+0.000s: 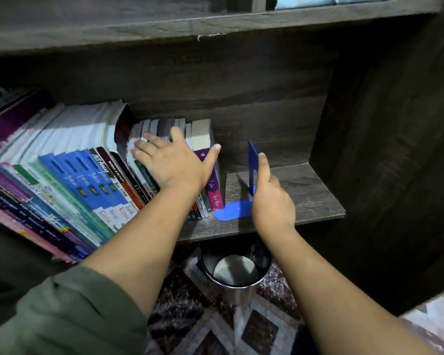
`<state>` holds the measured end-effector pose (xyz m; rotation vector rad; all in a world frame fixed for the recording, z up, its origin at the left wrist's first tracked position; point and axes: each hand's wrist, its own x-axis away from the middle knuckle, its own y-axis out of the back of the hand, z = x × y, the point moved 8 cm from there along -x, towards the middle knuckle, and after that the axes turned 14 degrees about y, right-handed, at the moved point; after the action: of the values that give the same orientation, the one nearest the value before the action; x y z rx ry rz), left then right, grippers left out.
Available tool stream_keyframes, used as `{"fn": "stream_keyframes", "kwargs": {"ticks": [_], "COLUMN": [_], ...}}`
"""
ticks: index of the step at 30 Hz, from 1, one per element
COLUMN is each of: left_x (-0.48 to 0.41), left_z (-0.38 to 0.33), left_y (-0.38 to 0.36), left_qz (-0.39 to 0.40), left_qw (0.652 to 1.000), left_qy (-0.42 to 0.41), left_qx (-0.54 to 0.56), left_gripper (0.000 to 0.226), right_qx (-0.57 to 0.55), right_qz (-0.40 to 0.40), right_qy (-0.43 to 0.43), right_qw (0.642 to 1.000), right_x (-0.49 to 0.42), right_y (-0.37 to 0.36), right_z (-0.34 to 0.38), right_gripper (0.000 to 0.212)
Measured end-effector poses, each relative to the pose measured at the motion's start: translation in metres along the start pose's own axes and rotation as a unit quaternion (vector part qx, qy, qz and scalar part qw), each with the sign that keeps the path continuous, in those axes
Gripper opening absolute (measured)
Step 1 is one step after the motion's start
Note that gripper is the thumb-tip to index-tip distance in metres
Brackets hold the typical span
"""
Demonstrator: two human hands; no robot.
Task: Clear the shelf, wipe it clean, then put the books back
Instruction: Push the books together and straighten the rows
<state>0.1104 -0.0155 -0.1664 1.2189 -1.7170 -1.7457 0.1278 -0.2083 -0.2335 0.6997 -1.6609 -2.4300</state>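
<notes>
A row of books [69, 155] leans leftward along the dark wooden shelf [300, 185]. At its right end stands a small group of novels [203, 134], the outermost with a purple cover. My left hand [172, 160] lies flat over the tops of these novels, fingers spread and thumb out to the right. A blue metal bookend [251, 165] stands just right of them, its foot flat on the shelf. My right hand [269, 196] holds the bookend's upright plate, thumb up along its edge.
The shelf board is bare to the right of the bookend, up to the cabinet's side wall [385, 149]. Another shelf [190, 24] runs overhead. Below the shelf stands a round metal bin [236, 265] on a patterned rug [215, 316].
</notes>
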Motion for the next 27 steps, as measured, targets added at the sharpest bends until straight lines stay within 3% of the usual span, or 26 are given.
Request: {"fn": "stream_keyframes", "kwargs": {"ticks": [4,11,15,22,27], "left_x": [0.000,-0.015,-0.009,-0.003,-0.010], "left_z": [-0.004,-0.007,-0.018,-0.030,-0.032], "left_y": [0.008,0.016,0.013,0.018,0.020], "left_qz": [-0.006,0.066,0.092,0.001,-0.002], "left_qw": [1.000,0.997,0.995,1.000,0.999], "left_qy": [0.013,0.046,0.037,0.014,0.029], "left_qx": [-0.003,-0.009,-0.003,0.009,0.031], "left_gripper": [0.093,0.125,0.123,0.109,0.106], "right_qx": [-0.022,-0.043,-0.039,-0.123,-0.175], "right_qz": [0.006,0.024,0.017,-0.009,0.002], "right_qy": [-0.019,-0.033,-0.021,-0.090,-0.064], "right_qw": [1.000,0.998,0.999,0.988,0.982], "right_x": [-0.003,0.003,0.006,-0.002,-0.015], "right_y": [-0.002,0.005,0.008,0.005,-0.012], "right_z": [-0.002,-0.002,0.001,-0.014,0.014], "right_gripper": [0.081,0.085,0.084,0.028,0.034]}}
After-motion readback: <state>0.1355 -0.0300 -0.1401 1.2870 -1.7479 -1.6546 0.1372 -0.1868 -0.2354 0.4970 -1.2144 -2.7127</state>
